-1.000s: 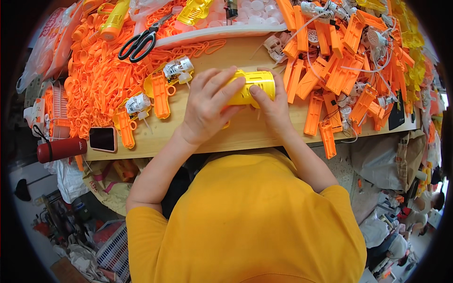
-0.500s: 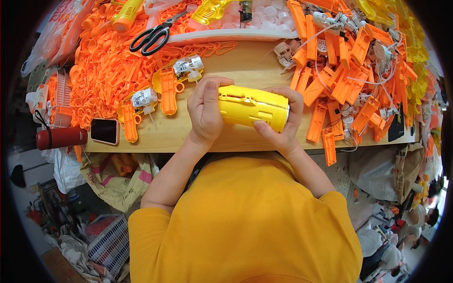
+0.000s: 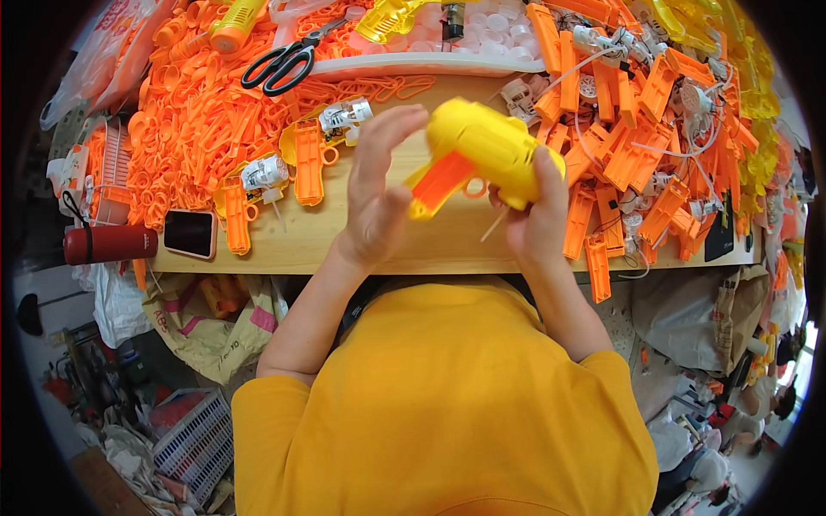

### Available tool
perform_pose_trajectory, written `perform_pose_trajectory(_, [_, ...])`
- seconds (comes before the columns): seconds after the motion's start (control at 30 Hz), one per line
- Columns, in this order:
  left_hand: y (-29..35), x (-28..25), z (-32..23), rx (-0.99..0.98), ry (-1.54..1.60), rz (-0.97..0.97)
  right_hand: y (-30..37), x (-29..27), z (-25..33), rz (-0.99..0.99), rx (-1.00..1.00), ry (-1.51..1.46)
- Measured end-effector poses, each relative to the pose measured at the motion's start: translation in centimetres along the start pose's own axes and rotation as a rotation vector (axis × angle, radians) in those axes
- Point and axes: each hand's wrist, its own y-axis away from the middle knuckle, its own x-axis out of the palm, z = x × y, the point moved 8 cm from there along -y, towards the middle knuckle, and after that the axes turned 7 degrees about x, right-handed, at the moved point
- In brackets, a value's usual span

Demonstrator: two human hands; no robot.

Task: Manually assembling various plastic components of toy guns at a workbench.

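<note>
A yellow toy gun (image 3: 490,146) with an orange grip and a trigger ring is held above the table's front part. My right hand (image 3: 540,206) grasps its barrel end, and a thin white tube hangs below. Just left of the toy, my left hand (image 3: 379,189) has its fingers stretched out and apart, holding nothing. Left of that hand, two half-built toy guns lie on the table, each with an orange grip and a white motor unit; the nearer to my hand is one toy gun half (image 3: 308,163), the other toy gun half (image 3: 237,215) lies further left.
Orange small parts (image 3: 189,120) heap at the left, with scissors (image 3: 280,64) on them. A white tray (image 3: 413,64) of clear caps stands behind. Orange grips with wired motors (image 3: 632,155) pile up at the right. A phone (image 3: 190,234) and red flask (image 3: 112,244) lie front left.
The toy gun has been turned so its orange grip now shows, and it is raised slightly. My left hand has let go of it; my right hand still holds the barrel end.
</note>
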Motion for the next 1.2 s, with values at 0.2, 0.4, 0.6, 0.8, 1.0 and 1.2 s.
perform_pose_trajectory(0.2, [-0.2, -1.0, -2.4, 0.253, -0.169, 0.166, 1.3, 0.6, -5.0, 0.103, 0.689, -0.142])
perform_pose_trajectory(0.4, [-2.3, -2.9, -2.3, 0.183, -0.14, -0.043, 4.6, 2.2, -8.2, 0.412, 1.114, -0.286])
perform_pose_trajectory(0.6, [-2.5, -2.9, -1.2, 0.129, -0.089, 0.0, 5.4, 3.1, -8.6, 0.39, 1.225, -0.308])
perform_pose_trajectory(0.8, [-1.6, -6.6, 2.7, -0.248, 0.09, -0.471, 1.3, 1.2, -6.1, 0.451, 0.396, 0.083])
perform_pose_trajectory(1.0, [0.8, -3.6, 4.0, -0.431, 0.127, -0.419, 1.9, 3.2, -2.5, 0.448, -0.306, 0.411])
perform_pose_trajectory(1.2, [-1.5, -1.5, -0.7, -0.021, -0.191, 0.038, 1.7, 1.9, -1.9, 0.441, -0.248, 0.438])
